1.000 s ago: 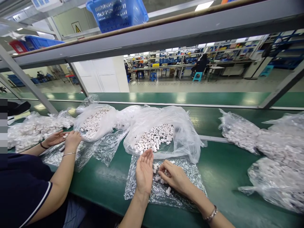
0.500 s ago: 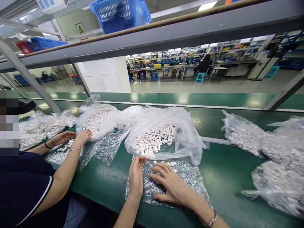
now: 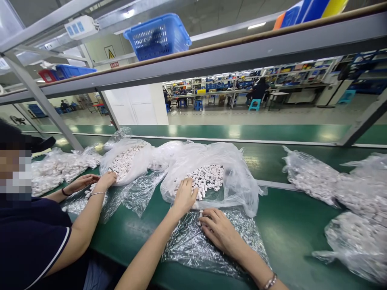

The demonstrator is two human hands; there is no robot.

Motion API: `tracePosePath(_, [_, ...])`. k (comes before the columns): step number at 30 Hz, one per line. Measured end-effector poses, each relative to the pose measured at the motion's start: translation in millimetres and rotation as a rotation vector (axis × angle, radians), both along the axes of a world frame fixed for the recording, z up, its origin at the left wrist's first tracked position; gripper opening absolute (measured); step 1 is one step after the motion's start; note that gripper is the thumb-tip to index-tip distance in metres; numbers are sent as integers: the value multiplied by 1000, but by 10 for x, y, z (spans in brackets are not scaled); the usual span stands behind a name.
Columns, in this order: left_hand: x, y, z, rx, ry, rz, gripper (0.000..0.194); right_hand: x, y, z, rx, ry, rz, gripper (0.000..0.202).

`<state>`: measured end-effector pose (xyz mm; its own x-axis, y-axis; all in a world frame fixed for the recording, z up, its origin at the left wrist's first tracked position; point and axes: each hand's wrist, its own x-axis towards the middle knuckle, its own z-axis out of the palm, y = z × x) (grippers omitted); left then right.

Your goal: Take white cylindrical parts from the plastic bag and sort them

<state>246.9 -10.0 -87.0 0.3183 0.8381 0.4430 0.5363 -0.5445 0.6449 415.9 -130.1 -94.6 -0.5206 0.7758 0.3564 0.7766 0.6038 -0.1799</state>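
My left hand (image 3: 185,196) reaches over the rim of an open, cloudy plastic bag (image 3: 234,161), its fingertips at the small white tube-like pieces (image 3: 208,177) heaped inside. Its fingers are stretched forward and the thumb stands apart. Nearer to me, my right hand (image 3: 222,231) is loosely curved above a crinkled clear plastic sheet or bag (image 3: 196,249). A small white piece (image 3: 200,216) lies at its fingertips; the palm side is hidden, and no firm grip shows.
At left a co-worker's hands (image 3: 105,181) work at another open bag (image 3: 142,155) of white pieces. Filled clear bags (image 3: 317,181) lie at right on the green table (image 3: 281,225). Overhead, a shelf beam (image 3: 229,52) carries a blue basket (image 3: 157,36).
My left hand has moved forward from the clear plastic to the heap in the bag. My right hand has drawn its fingers in; fewer loose pieces show beside it. The view has tilted up slightly.
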Motion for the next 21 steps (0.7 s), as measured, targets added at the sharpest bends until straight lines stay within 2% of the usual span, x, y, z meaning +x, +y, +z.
tracePosePath(3, [113, 282, -67, 22, 203, -15, 62, 13, 9, 9, -9, 33, -9, 16])
tracePosePath(5, [185, 404, -100, 24, 314, -12, 68, 19, 7, 18, -12, 48, -14, 15])
tracePosePath(10, [314, 572, -90, 15, 490, 37, 52, 34, -3, 21, -9, 57, -11, 16])
tracePosePath(14, [352, 627, -63, -23, 542, 20, 46, 41, -2, -3, -1, 72, -6, 16])
tracePosePath(18, [361, 673, -45, -114, 512, 11, 41, 34, 2, -25, 9, 83, -2, 16])
tracePosePath(21, [358, 733, -1, -208, 402, 23, 36, 24, 5, -33, 25, 84, 10, 15])
